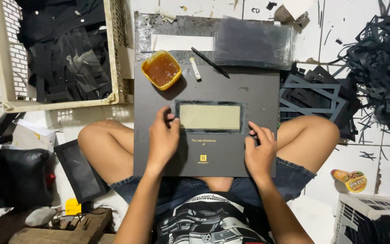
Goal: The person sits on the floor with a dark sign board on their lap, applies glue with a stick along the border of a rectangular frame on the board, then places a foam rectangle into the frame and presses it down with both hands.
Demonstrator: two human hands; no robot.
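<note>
left hand presses flat at nine o'clock, right hand at four o'clock, on the thin black rectangular card frame; neither grasps. it looks light, bendy; best held by its edges.

White crate cut off below

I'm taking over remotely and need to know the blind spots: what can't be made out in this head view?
- Left hand: fingertips curl onto the black frame; contact beneath is hidden.
- Right hand: covers the frame's lower right corner.
- Dark board: its near edge is hidden by the wrists.
- Orange tub: brown contents, kind unclear.
- Crate: cut by the top edge; dark contents indistinct.
</note>
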